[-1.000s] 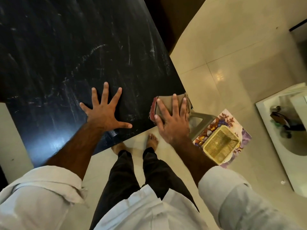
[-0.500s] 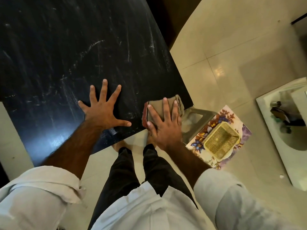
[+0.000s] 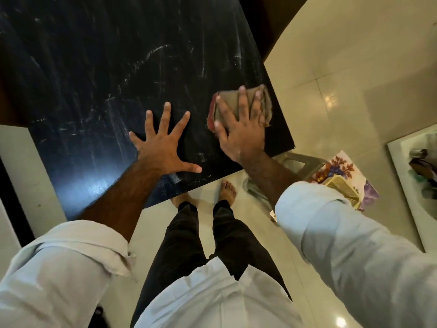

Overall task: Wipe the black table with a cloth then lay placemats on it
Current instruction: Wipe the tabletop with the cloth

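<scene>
Cloth (image 3: 238,107) pinned flat under right hand (image 3: 241,131), fingers (image 3: 242,100) spread; left hand (image 3: 163,147) splayed, empty; sweep overlapping strokes across streaked black surface (image 3: 94,67).

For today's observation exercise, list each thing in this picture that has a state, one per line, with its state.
black table: streaked with pale smears, no placemats on it.
cloth: folded, flat on the table near its right corner, under the right hand.
right hand: fingers spread, pressing on the cloth.
left hand: fingers spread, flat on the table, holding nothing.
floral placemat: off the table, a yellow basket resting on it.
</scene>
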Demonstrator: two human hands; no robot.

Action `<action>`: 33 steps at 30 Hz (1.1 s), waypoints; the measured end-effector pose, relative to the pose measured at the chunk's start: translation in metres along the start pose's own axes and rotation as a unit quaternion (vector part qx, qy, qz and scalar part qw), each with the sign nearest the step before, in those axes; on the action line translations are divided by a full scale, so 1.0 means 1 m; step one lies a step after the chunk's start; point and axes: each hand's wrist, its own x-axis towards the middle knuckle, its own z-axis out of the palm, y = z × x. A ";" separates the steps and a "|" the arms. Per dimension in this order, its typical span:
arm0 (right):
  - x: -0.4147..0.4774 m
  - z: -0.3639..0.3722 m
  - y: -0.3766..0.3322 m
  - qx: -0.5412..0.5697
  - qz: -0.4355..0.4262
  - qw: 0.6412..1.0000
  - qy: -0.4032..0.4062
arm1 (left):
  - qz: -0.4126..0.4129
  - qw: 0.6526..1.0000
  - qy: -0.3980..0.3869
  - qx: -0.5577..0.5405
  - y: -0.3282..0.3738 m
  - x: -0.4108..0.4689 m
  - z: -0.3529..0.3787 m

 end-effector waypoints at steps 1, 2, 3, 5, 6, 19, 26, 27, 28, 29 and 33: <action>-0.016 0.003 -0.007 0.000 -0.024 1.000 -0.012 | 0.003 1.000 0.000 0.004 -0.001 -0.001 -0.001; -0.036 0.006 -0.011 0.004 -0.041 0.999 -0.028 | 0.007 1.000 -0.002 0.008 -0.002 -0.001 -0.003; -0.056 0.007 -0.011 0.009 -0.050 0.998 -0.045 | 0.010 1.000 -0.004 0.012 -0.005 -0.001 -0.007; -0.093 0.008 -0.001 0.014 -0.051 0.996 -0.068 | 0.010 1.000 -0.003 0.015 -0.015 -0.004 -0.012; -0.105 0.007 0.005 0.010 -0.043 0.996 -0.073 | 0.003 1.000 0.004 0.013 -0.023 -0.007 -0.013; 0.012 0.001 -0.045 -0.003 0.013 1.000 -0.012 | -0.024 0.999 -0.016 -0.028 -0.086 -0.014 -0.014; -0.126 0.019 -0.058 0.003 -0.027 0.996 -0.084 | -0.007 1.000 0.007 0.003 -0.098 -0.016 -0.006; -0.128 0.017 -0.052 -0.002 -0.014 0.996 -0.084 | -0.004 1.000 0.008 0.008 -0.100 -0.015 -0.005; -0.123 0.016 -0.048 -0.008 0.001 0.997 -0.079 | -0.001 1.000 0.008 0.011 -0.102 -0.015 -0.005; -0.112 0.013 -0.045 -0.011 0.019 0.997 -0.076 | 0.003 1.000 0.006 0.013 -0.104 -0.014 -0.006; -0.039 0.009 -0.060 0.017 0.085 0.996 -0.028 | 0.028 0.999 -0.011 0.018 -0.118 -0.013 -0.011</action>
